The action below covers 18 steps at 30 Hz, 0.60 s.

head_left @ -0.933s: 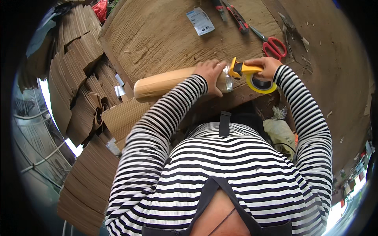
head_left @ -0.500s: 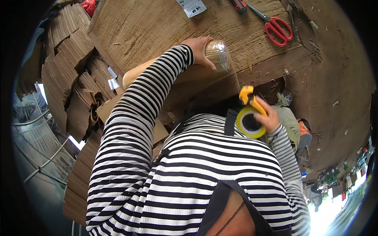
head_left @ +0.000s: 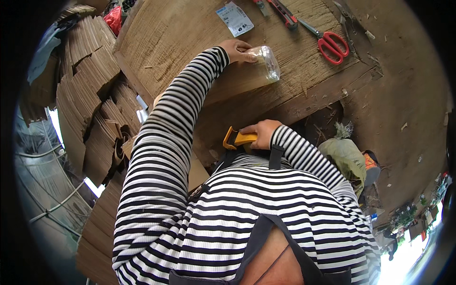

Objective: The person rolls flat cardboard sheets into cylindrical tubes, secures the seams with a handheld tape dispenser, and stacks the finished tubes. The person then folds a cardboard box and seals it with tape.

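A long tan bundle (head_left: 247,76), its right end covered in shiny clear film or tape, lies along the near edge of the wooden board. My left hand (head_left: 236,51) grips it from the far side, close to that end, fingers curled and thumb on top. My left forearm hides much of the bundle's left part. In front of my body, below the board's edge, my right hand (head_left: 265,133) holds a yellow tape dispenser (head_left: 244,138). Its tape roll is mostly hidden now.
On the wooden board (head_left: 175,42) lie red-handled scissors (head_left: 332,47), a red and black box cutter (head_left: 284,13) and a printed white packet (head_left: 234,19). Stacked cardboard (head_left: 85,85) stands at left. A greenish bag (head_left: 343,154) sits right of my right arm.
My right hand has swung left with the tape dispenser, from right of the bundle's end to below it. The bundle has turned slightly in my left hand's grip.
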Tool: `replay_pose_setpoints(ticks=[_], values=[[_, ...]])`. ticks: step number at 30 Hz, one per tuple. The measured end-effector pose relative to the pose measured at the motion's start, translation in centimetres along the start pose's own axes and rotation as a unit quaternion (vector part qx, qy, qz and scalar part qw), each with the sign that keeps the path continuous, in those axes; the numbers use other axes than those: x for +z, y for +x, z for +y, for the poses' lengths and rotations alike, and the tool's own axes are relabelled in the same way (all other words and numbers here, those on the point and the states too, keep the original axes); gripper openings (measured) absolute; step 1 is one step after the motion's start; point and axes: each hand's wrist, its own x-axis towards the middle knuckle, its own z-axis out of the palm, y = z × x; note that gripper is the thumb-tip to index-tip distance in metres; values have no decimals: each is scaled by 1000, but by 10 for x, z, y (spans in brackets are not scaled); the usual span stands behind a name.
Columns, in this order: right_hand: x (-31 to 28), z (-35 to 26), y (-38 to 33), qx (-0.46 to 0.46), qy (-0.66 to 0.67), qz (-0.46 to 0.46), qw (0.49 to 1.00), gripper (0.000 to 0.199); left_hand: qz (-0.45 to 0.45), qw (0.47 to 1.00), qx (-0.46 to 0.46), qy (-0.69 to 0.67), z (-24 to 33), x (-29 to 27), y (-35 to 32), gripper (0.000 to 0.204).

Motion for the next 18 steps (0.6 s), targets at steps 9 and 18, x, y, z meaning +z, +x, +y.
replay_pose_setpoints(ticks=[9, 18], values=[[-19, 51, -99, 114, 7, 229, 967, 63, 281, 898, 161, 298, 24, 63, -58, 106], [17, 64, -198, 212, 159, 349, 899, 68, 313, 898, -40, 305, -181, 31, -213, 93]])
